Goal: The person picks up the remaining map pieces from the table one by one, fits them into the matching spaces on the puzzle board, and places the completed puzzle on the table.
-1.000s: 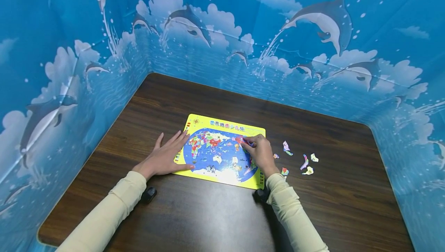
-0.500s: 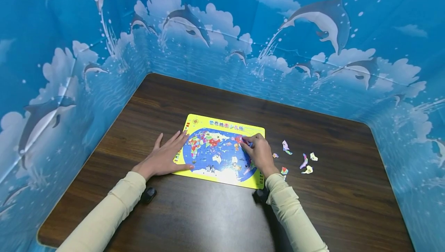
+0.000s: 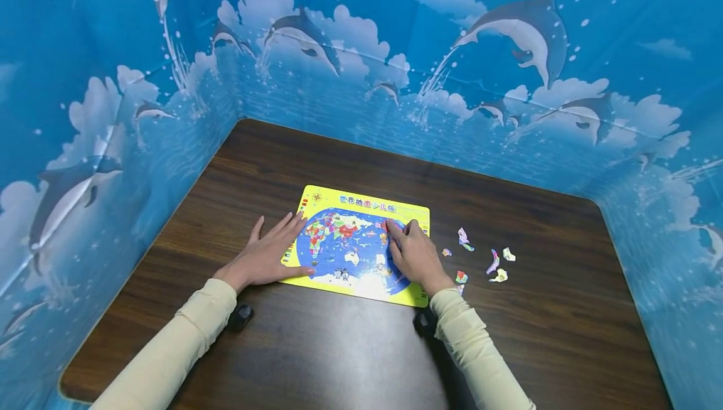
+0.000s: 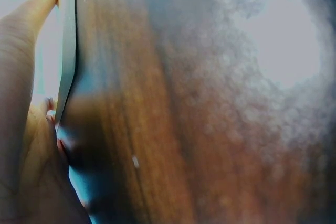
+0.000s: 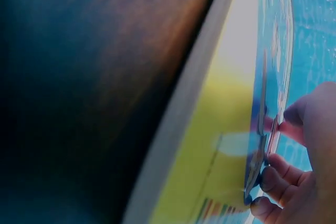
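A yellow-bordered world map puzzle board (image 3: 415, 212) lies on the dark wooden table. My left hand (image 3: 268, 253) rests with spread fingers on the board's left side, thumb along the lower border. In the left wrist view the board's edge (image 4: 68, 40) shows beside that hand. Over the right part of the map, my right hand (image 3: 418, 253) has bent fingers and its fingertips down at the upper right. The right wrist view shows the fingertips at the edge of a thin puzzle piece (image 5: 273, 137), slightly raised from the board; the fingers partly hide it.
Several loose puzzle pieces lie on the table right of the board, among them a purple one (image 3: 494, 262), a yellowish one (image 3: 499, 276) and a red-green one (image 3: 461, 277). A dolphin-print curtain (image 3: 339, 96) encloses the table (image 3: 542, 322).
My right hand has turned and shifted slightly left and down, its fingers lower over the map's upper right. The left hand stays in place.
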The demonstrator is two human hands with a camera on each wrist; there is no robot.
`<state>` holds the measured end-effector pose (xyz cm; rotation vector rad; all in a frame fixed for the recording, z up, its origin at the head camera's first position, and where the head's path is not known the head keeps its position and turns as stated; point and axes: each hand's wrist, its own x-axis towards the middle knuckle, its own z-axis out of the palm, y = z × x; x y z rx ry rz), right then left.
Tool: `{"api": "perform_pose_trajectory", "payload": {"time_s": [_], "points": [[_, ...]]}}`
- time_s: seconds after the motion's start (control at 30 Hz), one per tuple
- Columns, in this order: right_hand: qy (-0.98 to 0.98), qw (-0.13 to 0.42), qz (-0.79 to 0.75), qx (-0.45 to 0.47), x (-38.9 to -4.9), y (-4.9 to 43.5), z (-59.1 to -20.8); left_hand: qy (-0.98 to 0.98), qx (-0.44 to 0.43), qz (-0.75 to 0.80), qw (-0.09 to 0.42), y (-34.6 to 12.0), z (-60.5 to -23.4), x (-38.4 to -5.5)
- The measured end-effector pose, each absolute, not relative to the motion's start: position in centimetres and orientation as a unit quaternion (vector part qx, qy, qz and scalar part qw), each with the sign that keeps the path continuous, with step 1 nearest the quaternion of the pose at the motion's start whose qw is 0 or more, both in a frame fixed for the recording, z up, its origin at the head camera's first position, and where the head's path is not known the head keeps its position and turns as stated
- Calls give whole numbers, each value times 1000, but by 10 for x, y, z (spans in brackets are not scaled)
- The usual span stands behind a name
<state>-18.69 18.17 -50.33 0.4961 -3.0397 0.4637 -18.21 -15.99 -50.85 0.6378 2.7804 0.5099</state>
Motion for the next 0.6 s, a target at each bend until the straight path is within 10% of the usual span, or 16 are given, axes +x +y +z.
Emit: {"api": "perform_pose_trajectory", "payload": {"time_s": [0.6], "points": [[-976,13,166,139,-191,183,-505,953,216,173,124,-158,-510,-182]]}}
